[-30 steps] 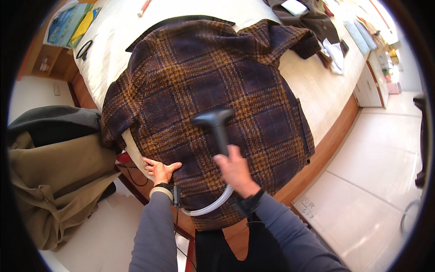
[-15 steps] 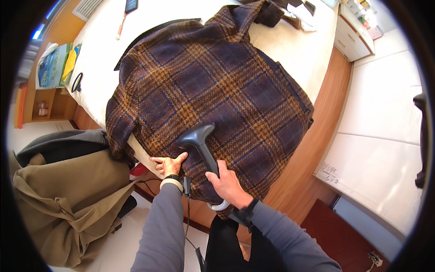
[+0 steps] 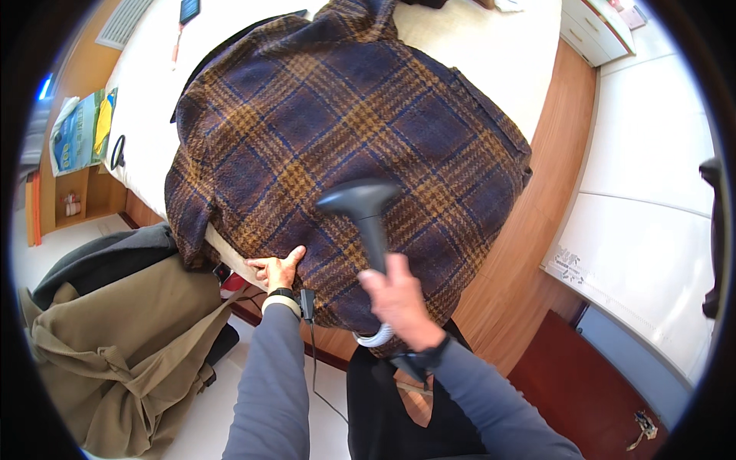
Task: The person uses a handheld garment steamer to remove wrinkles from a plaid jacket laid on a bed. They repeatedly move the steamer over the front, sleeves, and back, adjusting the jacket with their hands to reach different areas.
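A brown, navy and mustard plaid wool coat (image 3: 322, 130) lies spread out on a cream-covered bed. My right hand (image 3: 402, 299) is wrapped around the handle of a dark grey handheld garment steamer (image 3: 359, 199). Its wide head is over the lower middle of the coat; contact with the cloth cannot be made out. My left hand (image 3: 280, 268) rests at the coat's near left edge, thumb apart from the fingers. Just right of that wrist hangs a black cord piece (image 3: 307, 305) with a thin cable running down. White ribbed tubing (image 3: 376, 337) shows below my right hand.
A khaki coat and a dark grey garment (image 3: 107, 257) are draped at the left. On the bed (image 3: 475, 54) lie a phone (image 3: 189, 11) and a black loop (image 3: 117, 152). White cabinets (image 3: 644, 192) line the right, beyond wooden flooring (image 3: 548, 153).
The steamer has moved up and to the right over the coat, its head turned more level, with my right hand blurred by motion. My left hand stays at the coat's edge. The view has shifted slightly.
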`<state>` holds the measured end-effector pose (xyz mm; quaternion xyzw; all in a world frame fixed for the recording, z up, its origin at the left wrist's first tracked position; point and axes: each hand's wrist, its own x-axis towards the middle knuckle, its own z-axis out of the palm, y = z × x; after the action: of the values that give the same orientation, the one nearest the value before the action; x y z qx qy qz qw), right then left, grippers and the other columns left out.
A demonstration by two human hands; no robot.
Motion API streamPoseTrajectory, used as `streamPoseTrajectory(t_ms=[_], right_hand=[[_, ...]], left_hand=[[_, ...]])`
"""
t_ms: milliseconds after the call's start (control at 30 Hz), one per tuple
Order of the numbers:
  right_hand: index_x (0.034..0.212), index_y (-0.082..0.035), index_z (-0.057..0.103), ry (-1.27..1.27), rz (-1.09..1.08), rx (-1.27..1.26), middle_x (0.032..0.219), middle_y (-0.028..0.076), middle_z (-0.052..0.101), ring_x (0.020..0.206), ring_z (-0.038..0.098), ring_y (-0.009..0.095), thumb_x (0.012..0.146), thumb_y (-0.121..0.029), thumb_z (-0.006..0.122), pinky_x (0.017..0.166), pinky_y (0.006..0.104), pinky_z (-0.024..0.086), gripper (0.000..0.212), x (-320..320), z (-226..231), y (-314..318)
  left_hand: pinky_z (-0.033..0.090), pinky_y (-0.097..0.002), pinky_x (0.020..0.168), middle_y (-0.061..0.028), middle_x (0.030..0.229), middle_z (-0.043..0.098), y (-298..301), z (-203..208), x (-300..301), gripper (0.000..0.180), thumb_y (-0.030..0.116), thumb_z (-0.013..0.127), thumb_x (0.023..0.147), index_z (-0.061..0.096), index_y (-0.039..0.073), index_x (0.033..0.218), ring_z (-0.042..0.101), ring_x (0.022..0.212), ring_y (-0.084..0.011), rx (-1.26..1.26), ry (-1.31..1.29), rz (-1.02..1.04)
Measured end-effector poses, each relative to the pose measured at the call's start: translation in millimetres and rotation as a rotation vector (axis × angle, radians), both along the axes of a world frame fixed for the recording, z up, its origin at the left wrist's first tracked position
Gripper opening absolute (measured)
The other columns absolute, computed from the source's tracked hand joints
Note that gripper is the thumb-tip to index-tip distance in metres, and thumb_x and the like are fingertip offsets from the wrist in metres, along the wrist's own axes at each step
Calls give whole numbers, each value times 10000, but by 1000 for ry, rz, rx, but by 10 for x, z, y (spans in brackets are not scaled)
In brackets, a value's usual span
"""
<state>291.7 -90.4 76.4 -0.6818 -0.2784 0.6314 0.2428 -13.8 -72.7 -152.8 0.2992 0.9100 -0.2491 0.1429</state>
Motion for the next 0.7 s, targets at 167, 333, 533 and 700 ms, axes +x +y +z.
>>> streamPoseTrajectory(t_ms=[167,333,533,700], right_hand=[[1243,-37,485,-126,52,-9,805,166,676,729,703,264,994,-362,651,639,430,549,441,-19,-335,-323],[1075,-86,443,-218,-762,-182,746,32,512,507,521,132,1039,-272,614,385,317,459,255,818,-311,-1008],[1119,-65,494,-92,-719,35,754,29,538,532,544,132,1024,-267,620,472,285,473,257,258,121,-1074],[1548,-118,393,-88,-113,354,909,170,670,692,684,307,953,-280,647,666,445,535,667,-1054,186,-355]], left_hand=[[428,-342,606,-108,826,488,-95,-237,-125,1841,1055,657,449,-106,-173,1590,489,683,-199,167,113,-97],[400,-377,513,-74,761,470,-55,-30,-24,1824,1159,358,369,151,-163,1609,485,578,-196,264,8,-105],[439,-548,1045,-253,1379,518,-166,825,-3,1285,822,478,735,206,-36,1652,515,1237,-368,398,-589,22],[355,-462,1205,-205,1645,396,-791,1660,-412,1042,222,849,898,192,39,1685,391,1498,-345,438,-1646,93]])
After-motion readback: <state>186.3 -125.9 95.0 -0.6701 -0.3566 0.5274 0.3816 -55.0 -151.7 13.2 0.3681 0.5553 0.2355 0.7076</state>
